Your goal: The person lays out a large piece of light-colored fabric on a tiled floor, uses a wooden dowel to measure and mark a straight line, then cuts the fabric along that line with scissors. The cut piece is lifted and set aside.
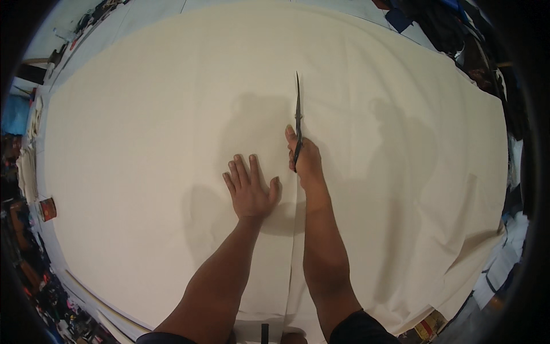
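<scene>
I have the scissors (pixel 298 106) just right of the middle of the cream cloth (pixel 137 126), edge-on to my camera, tips pointing away from the wearer; from this angle I can't tell how far apart the blades stand. The right hand (pixel 309 157) is closed around their dark handles, thumb uppermost. The left hand (pixel 250 198) lies palm down on the cloth, fingers spread and straight, gripping nothing, just left of the slit (pixel 293 246) that runs from near the handles down between the forearms. Soft shadows fall across the cloth, and its lower right part is creased.

Farther out, I see a small red cylinder (pixel 47 209) beside the cloth's left edge, with dark marks on its side (too small for me to read). At lower right, a box (pixel 429 327) shows red and yellow printing, also unreadable from here. A blue bundle (pixel 15 114) sits at far left, and dark, jumbled items (pixel 452 34) crowd the upper right.
</scene>
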`<state>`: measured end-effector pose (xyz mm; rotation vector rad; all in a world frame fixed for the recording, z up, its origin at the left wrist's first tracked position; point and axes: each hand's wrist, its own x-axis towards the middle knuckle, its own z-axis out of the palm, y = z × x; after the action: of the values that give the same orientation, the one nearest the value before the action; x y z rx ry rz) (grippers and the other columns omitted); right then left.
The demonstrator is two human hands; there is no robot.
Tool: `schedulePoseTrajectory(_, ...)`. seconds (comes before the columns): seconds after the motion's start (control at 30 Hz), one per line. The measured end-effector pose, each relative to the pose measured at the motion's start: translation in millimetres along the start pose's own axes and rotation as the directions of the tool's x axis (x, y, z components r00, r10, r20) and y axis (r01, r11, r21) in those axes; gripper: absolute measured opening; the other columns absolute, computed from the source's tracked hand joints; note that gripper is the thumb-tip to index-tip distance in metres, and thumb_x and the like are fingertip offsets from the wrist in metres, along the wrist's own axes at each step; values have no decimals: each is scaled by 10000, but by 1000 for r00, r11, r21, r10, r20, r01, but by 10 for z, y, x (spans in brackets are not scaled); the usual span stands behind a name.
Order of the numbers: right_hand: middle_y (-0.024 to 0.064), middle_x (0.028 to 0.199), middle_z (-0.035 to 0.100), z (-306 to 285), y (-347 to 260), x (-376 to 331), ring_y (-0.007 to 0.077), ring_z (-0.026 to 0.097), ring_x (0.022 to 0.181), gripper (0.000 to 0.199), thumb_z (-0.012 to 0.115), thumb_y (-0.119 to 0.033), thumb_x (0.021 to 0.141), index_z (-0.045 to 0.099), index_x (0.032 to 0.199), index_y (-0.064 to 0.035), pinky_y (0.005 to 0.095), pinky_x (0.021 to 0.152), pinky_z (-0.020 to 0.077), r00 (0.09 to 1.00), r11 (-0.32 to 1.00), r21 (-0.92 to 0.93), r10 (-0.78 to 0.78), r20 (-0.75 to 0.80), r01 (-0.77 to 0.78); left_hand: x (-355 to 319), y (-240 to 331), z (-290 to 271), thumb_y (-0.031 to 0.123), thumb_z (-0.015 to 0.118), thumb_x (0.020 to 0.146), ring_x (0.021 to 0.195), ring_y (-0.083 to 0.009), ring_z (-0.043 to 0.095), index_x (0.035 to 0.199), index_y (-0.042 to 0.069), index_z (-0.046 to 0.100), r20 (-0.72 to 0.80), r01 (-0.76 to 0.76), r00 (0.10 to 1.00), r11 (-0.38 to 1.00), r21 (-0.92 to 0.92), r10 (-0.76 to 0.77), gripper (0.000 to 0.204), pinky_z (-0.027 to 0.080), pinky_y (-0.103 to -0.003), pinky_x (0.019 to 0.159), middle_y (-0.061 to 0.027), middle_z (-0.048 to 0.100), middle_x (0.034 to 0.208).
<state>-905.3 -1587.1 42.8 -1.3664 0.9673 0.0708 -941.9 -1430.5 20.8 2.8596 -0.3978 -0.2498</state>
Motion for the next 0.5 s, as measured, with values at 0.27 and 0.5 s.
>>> schedulePoseTrajectory(0.27, -33, 503, 414, 85, 173, 160, 83, 393, 386, 502, 697, -526, 843, 506, 670, -96, 254, 371, 315, 993, 994, -70, -88, -72, 83, 2, -28, -26, 507, 478, 900, 1437, -466, 116, 1494, 30, 249, 35, 5, 999, 1000, 3, -5, 796, 58, -590, 1149, -305, 149, 1538)
schedulePoseTrajectory(0.5, -30, 506, 409, 161, -364, 623, 89, 383, 384, 533, 698, -558, 827, 511, 661, -88, 253, 372, 307, 999, 998, 34, -50, -16, 51, -16, -35, -9, 510, 488, 894, 1436, -461, 123, 1499, 41, 243, 44, 10, 999, 1000, 14, -11, 805, 59, -585, 1152, -297, 145, 1543)
